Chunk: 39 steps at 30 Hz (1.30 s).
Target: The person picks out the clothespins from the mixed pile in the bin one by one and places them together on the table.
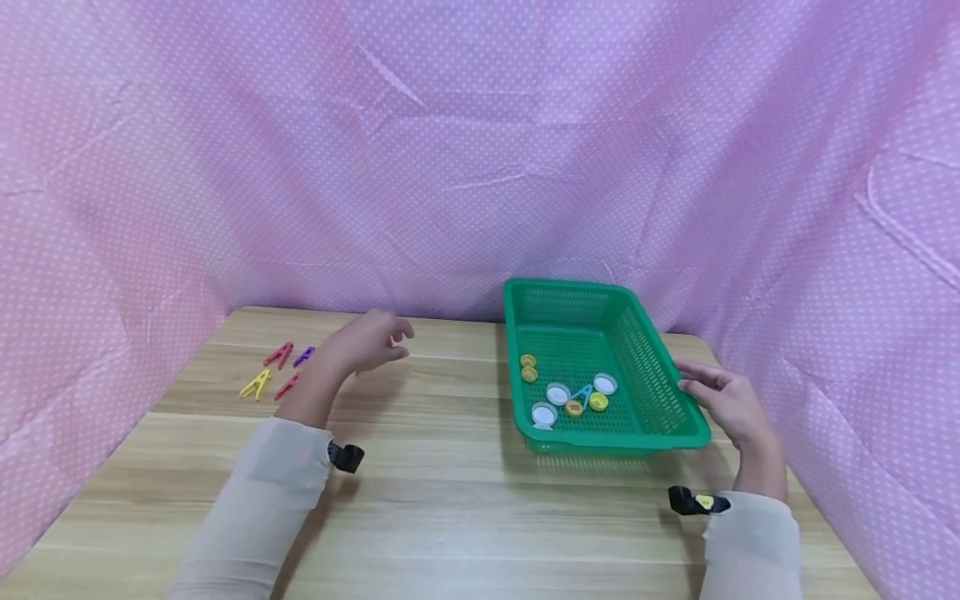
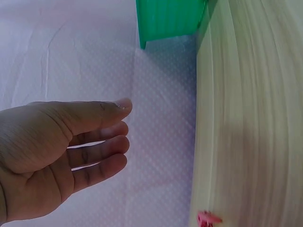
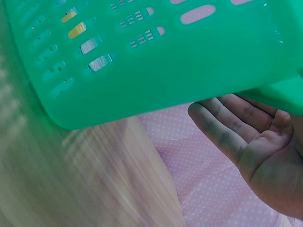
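Note:
Above the left part of the table, my left hand (image 1: 367,342) hangs in the air with loosely bent fingers and holds nothing. In the left wrist view its thumb and fingers stand apart. Beside it lie a larger red clip (image 1: 279,355), a purple clip (image 1: 303,357), a yellow clip (image 1: 256,384) and a smaller red clip (image 1: 288,385). My right hand (image 1: 723,404) is at the right side of the green basket (image 1: 652,350). In the right wrist view its nearly straight fingers (image 3: 222,130) reach beneath the rim, by the basket wall.
Inside the basket are several silver-rimmed white lids (image 1: 557,394), several gold or yellow caps (image 1: 597,402) and a light blue clip (image 1: 583,393). The basket is on the right half of the wooden table (image 1: 435,500). A pink dotted cloth (image 1: 450,208) hangs behind and at both sides.

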Tool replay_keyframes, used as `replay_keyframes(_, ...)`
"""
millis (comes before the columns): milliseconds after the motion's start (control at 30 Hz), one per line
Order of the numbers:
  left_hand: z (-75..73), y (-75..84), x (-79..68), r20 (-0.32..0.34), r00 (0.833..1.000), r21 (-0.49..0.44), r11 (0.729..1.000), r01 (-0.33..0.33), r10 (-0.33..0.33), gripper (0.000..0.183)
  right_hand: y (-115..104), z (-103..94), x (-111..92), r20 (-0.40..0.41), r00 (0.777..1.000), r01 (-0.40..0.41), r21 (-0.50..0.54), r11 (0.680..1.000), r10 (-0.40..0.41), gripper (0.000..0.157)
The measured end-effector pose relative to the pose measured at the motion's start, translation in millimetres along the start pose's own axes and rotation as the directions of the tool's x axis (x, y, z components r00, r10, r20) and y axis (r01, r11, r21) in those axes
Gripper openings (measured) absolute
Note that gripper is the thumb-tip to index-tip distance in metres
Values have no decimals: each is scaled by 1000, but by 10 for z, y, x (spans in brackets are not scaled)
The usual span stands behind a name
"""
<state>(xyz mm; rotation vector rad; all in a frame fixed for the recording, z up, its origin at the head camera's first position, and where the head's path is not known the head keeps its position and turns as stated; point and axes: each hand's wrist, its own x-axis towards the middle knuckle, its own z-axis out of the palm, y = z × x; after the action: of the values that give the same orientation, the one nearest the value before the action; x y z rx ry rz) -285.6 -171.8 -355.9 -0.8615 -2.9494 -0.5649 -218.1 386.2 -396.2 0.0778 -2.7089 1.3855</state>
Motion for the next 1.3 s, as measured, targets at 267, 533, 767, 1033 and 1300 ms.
replay_keyframes(267,17,332,307,36,992,62,991,-122,120,25,4,-17,-20,7,1000,-14,-14,1000,14,51)
replay_keyframes(533,130,622,596,44,968,147,957,-249,245,23,11,-4,-19,21,999,-37,-11,999,37,52)
replay_keyframes(767,200,907,815,20,942,195,923,-332,335,16,-5,-6,2,18,999,-33,-18,999,34,51)
replay_keyframes(1033,444,1156,992,29,907,245,876,-415,421,20,-18,7,-8,19,1000,-13,-4,1000,13,50)
replay_keyframes(1300,634,1389,1130,117,897,232,867,-442,426,26,-32,5,-18,11,1000,-2,26,1000,2,50)
